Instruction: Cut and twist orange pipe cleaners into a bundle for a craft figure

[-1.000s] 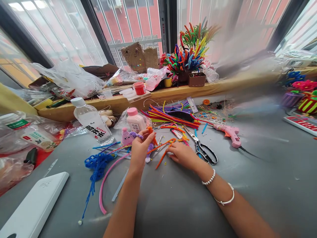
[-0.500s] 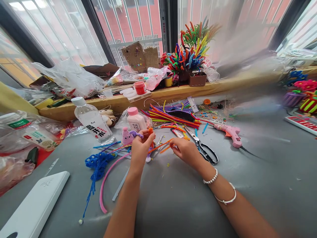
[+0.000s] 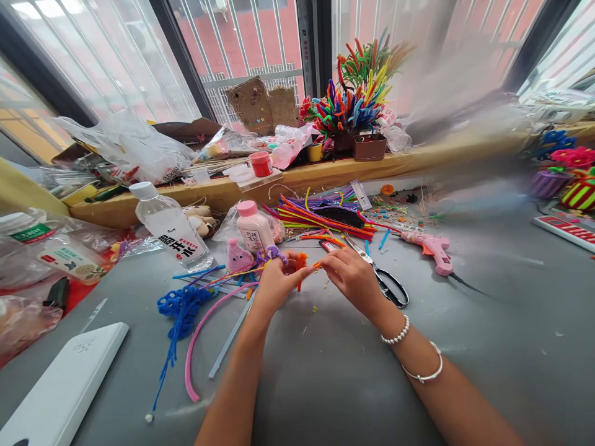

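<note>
the left hand (image 3: 274, 284) had shifted towards the right hand (image 3: 351, 279); i saw both pinching orange fuzzy wire (image 3: 317, 266) between them, where loose fingertips could have let it slip.

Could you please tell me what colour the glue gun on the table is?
The glue gun is pink, clearest in the current head view.

Surroundings of a craft counter (image 3: 325, 384). A white-capped clear bottle (image 3: 174, 229) stands near a smaller, pink-capped bottle (image 3: 255, 229); a flat white device (image 3: 69, 378) occupies the near left corner. On the ledge (image 3: 209, 197) behind, left to right: a translucent plastic bag (image 3: 134, 148), a red jar (image 3: 261, 164), a yellow pot (image 3: 315, 152) and a brown planter (image 3: 370, 148). Barred windows (image 3: 242, 37) form the background.
</note>
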Demonstrator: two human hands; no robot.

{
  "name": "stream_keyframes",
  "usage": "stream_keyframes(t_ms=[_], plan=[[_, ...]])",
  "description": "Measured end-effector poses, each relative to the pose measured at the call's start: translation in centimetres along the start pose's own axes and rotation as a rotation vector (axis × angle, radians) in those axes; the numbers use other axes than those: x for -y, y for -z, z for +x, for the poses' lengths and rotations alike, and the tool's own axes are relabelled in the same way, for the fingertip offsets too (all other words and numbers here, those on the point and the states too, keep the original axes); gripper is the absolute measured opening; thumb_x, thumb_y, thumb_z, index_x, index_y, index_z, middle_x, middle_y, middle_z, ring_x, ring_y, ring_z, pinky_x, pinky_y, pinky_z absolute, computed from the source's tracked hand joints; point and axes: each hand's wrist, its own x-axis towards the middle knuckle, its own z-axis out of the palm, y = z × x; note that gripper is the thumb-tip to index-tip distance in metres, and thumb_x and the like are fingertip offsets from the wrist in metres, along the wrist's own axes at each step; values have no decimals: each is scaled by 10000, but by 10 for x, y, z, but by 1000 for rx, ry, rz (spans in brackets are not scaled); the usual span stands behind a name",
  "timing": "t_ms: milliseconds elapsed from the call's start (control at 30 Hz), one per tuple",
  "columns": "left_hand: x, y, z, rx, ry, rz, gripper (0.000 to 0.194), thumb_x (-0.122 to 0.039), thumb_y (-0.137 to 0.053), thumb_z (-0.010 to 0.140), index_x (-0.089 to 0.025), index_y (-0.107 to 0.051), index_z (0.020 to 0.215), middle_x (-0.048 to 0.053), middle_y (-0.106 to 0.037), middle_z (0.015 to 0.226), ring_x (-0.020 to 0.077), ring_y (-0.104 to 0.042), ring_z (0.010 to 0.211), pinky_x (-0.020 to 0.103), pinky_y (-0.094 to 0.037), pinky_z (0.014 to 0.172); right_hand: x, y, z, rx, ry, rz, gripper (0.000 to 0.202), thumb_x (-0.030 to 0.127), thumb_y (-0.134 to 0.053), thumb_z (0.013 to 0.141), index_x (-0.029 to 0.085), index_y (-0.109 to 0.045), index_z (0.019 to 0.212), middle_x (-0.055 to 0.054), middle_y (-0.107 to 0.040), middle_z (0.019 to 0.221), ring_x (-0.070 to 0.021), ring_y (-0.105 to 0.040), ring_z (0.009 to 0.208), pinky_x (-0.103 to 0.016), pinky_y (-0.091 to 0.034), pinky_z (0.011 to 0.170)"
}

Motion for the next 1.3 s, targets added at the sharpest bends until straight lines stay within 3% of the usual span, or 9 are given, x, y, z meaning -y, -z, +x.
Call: stream_keyframes(t_ms=[233, 400, 567, 733, 800, 933, 1100, 1200, 1300], plan=[[4, 7, 4, -94, -17, 91, 277, -345, -663, 559, -149, -542, 713, -26, -551, 565, 100, -498, 484, 215, -382, 489, -14, 3, 0, -11, -70, -86, 113, 203, -496, 809, 178, -599, 769, -45, -627, 758, -183, -505, 724, -282, -397, 669], [2, 12, 4, -163, -10, 58, 322, -366, -676, 528, -141, -561, 726, -4, -576, 581, 123, -534, 529, 223, -399, 500, -23, 7, 0, -77, -291, -45, 104, 202, -499, 794, 168, -590, 757, -54, -603, 744, -189, -508, 715, -311, -406, 681], [-1, 10, 3, -217, 4, -39, 339, -369, -680, 525, -135, -549, 732, -8, -563, 571, 116, -531, 524, 216, -399, 492, -12, 3, 2, -242, -625, 342, 168, 303, -503, 780, 152, -570, 811, -61, -541, 851, -118, -493, 596, -252, -436, 549], [-1, -1, 1, -123, 12, -111, 306, -349, -678, 553, -142, -530, 725, -9, -575, 593, 115, -546, 546, 213, -402, 511, 3, -8, 1, 55, -752, 914, 286, 391, -603, 676, 165, -598, 851, -19, -576, 743, -113, -506, 572, -216, -415, 467], [-1, -7, 0, -64, 10, -122, 291, -336, -683, 557, -142, -530, 710, -8, -583, 597, 116, -558, 564, 213, -410, 532, 6, -10, 2, 54, -807, 1041, 266, 389, -632, 644, 161, -620, 781, -2, -574, 665, -101, -485, 538, -207, -392, 453], [-2, -11, -2, -18, 29, -159, 288, -336, -687, 555, -143, -537, 709, 3, -611, 616, 133, -585, 596, 229, -432, 563, -3, -5, 6, -167, -1013, 1199, 216, 355, -683, 583, 155, -620, 637, 34, -533, 538, -59, -418, 450, -191, -355, 435], [-5, -2, -1, -115, 61, -180, 310, -336, -699, 531, -147, -533, 712, -26, -583, 570, 120, -572, 551, 211, -415, 508, -22, 6, 8, -488, -1245, 1315, 241, 374, -684, 564, 161, -586, 616, 45, -511, 543, -48, -424, 461, -166, -359, 422], [-8, 0, -2, -145, 49, -203, 319, -336, -698, 525, -144, -530, 716, -26, -576, 567, 117, -567, 549, 204, -411, 496, -23, 5, 7, -415, -1216, 1219, 274, 302, -702, 546, 182, -614, 777, 33, -561, 682, -55, -460, 537, -159, -372, 455], [-8, -3, -2, -138, 50, -187, 318, -332, -696, 528, -140, -532, 722, -20, -579, 580, 120, -568, 556, 207, -411, 494, -15, 0, 5, -180, -1082, 1232, 409, 247, -718, 526, 212, -611, 920, 14, -583, 846, -60, -476, 601, -159, -352, 466]])
